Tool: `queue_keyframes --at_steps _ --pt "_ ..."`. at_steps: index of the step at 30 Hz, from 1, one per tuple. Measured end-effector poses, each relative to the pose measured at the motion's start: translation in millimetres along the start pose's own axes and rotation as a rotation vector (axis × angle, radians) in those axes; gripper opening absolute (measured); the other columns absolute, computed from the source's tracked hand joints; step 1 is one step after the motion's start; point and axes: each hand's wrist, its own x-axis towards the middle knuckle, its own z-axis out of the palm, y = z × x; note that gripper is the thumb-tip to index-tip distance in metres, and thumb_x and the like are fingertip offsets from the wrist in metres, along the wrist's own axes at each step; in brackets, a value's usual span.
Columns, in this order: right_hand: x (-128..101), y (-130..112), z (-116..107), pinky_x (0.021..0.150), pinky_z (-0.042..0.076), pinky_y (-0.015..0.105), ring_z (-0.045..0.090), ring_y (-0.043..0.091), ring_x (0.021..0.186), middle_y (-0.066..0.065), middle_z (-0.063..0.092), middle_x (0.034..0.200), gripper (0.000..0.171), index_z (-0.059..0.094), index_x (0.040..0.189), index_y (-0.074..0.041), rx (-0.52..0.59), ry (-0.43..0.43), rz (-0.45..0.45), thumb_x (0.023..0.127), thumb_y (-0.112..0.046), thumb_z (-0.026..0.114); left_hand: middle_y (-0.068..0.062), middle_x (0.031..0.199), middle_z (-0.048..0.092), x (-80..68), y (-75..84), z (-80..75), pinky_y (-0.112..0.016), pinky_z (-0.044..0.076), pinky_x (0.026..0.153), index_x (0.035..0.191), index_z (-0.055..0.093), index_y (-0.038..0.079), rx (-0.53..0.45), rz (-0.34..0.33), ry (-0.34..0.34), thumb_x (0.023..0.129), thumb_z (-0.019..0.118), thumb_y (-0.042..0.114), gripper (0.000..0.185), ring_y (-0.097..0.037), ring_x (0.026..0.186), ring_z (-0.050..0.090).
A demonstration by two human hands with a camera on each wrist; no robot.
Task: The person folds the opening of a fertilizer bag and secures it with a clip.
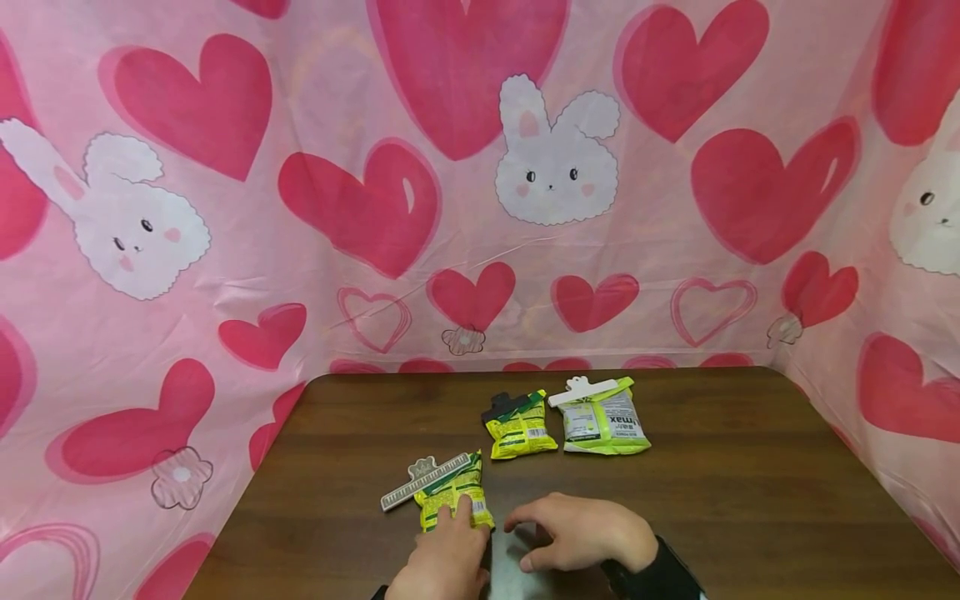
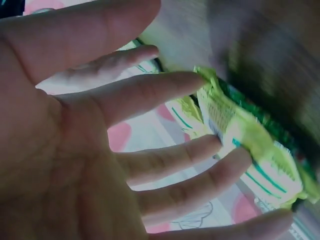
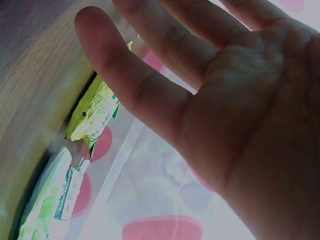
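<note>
A: Nearest the head camera are the two bare hands at the front edge of the dark brown wooden table [image 1: 720, 467]. What is the left hand [image 1: 442, 562] doing?

B: Its fingers are spread and straight, fingertips resting on the lower end of the small yellow-green snack packet with a grey toothed sealing clip [image 1: 450, 496]. It grips nothing. The left wrist view shows the same open palm [image 2: 65, 150] against that packet [image 2: 250, 150].

A: And the right hand [image 1: 581, 533]?

B: Palm down just right of that packet, fingers loosely bent, holding nothing; open palm [image 3: 240, 100] in its wrist view too.

A: Anything further back?

B: A yellow packet with a black clip [image 1: 519, 425] and, just beside it, a pale green packet with a white clip [image 1: 603, 417], mid-table before the pink heart-and-bunny cloth [image 1: 480, 183].
</note>
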Motion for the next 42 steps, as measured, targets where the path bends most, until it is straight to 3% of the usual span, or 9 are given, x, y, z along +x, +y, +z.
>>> queue_keyframes --at_steps 5,10,21,31,42 --pt "-0.4 -0.5 0.4 0.087 0.051 0.030 0.060 0.005 0.097 -0.013 0.067 0.122 0.037 0.068 0.135 -0.014 -0.018 0.009 -0.007 0.099 -0.021 0.076 -0.016 0.138 0.048 2.1 -8.0 -1.8 -0.073 0.050 0.079 0.124 0.073 0.012 0.024 0.010 0.044 0.091 0.084 0.033 0.041 -0.043 0.118 0.053" --pt "-0.6 -0.3 -0.4 0.088 0.051 0.031 0.059 0.005 0.096 -0.013 0.068 0.122 0.036 0.068 0.134 -0.014 -0.024 0.017 0.004 0.099 -0.020 0.075 -0.013 0.131 0.051 2.2 -10.7 -1.6 -0.068 0.052 0.077 0.128 0.071 0.014 0.061 0.032 0.097 0.093 0.082 0.036 0.043 -0.042 0.112 0.056" --pt "-1.1 0.2 -2.3 0.089 0.052 0.031 0.060 0.004 0.098 -0.013 0.068 0.121 0.036 0.068 0.134 -0.014 -0.019 0.015 0.001 0.099 -0.019 0.076 -0.012 0.127 0.049 7.2 -1.1 3.0 -0.065 0.052 0.081 0.131 0.071 0.013 0.046 -0.049 0.075 0.093 0.081 0.041 0.048 -0.040 0.107 0.057" --pt "-2.1 3.1 0.7 0.089 0.052 0.030 0.062 0.004 0.101 -0.012 0.068 0.124 0.036 0.068 0.134 -0.013 0.000 0.008 -0.026 0.100 -0.021 0.075 -0.018 0.147 0.044 15.8 -7.6 10.3 -0.063 0.051 0.083 0.142 0.065 0.014 0.101 -0.034 0.118 0.093 0.080 0.044 0.059 -0.047 0.121 0.054" --pt "-2.6 0.6 -2.3 0.092 0.051 0.030 0.061 0.004 0.106 -0.013 0.067 0.126 0.037 0.068 0.135 -0.014 -0.028 0.007 -0.025 0.100 -0.023 0.076 -0.024 0.161 0.035 28.6 -26.8 10.9 -0.061 0.046 0.096 0.152 0.056 0.011 0.073 0.051 0.269 0.097 0.074 0.047 0.068 -0.051 0.136 0.043"
